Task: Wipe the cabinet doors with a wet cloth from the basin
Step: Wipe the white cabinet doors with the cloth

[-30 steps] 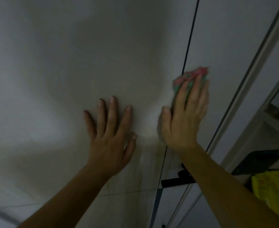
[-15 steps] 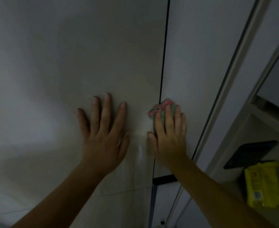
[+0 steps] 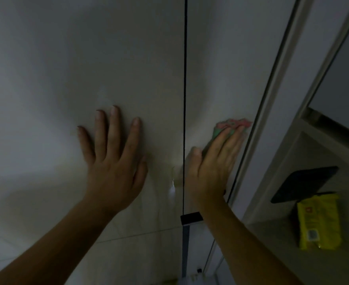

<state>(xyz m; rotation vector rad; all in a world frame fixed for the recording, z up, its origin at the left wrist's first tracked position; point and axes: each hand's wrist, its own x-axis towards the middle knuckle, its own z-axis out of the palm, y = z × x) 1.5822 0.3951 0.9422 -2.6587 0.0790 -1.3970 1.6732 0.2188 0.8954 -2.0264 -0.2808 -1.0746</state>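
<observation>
Two pale cabinet doors fill the view, split by a dark vertical gap. My left hand (image 3: 114,161) lies flat with spread fingers on the left door (image 3: 87,68). My right hand (image 3: 214,161) presses a green and pink cloth (image 3: 232,126) against the right door (image 3: 227,58) with straight fingers. Most of the cloth is hidden under that hand; only its top edge shows past the fingertips. A wet sheen shows on the doors by the gap, between my hands.
A dark handle (image 3: 191,218) sits at the bottom of the right door. To the right is a pale frame (image 3: 280,79) and an open shelf with a black phone (image 3: 305,183) and a yellow packet (image 3: 319,223).
My right hand has slid the cloth down the gap between the doors and then to the right, across the right door toward its far edge. My left hand stays flat on the left door.
</observation>
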